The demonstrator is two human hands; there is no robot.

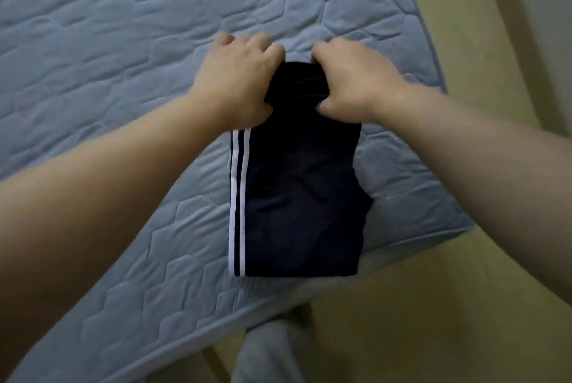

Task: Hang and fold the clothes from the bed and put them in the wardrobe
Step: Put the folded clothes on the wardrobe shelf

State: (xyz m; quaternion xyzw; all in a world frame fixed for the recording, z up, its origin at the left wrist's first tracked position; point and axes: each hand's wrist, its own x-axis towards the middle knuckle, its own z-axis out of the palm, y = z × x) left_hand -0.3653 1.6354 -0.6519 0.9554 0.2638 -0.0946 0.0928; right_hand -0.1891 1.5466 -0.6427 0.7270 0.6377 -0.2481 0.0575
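Forearms (93,212) enter from both lower corners. Left hand (238,79) and right hand (356,82) grip the upper end of the navy white-striped folded garment (297,196), frame centre, on the blue quilted mattress (93,42). Uneven pulling could skew the fold.

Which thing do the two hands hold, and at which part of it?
Both the left hand and the right hand grip the dark striped garment at its far end, one at each corner.

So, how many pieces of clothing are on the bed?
1: a dark garment with white stripes, folded on the bed near its corner, far end gripped by the left hand and right hand. More may lie outside the view.
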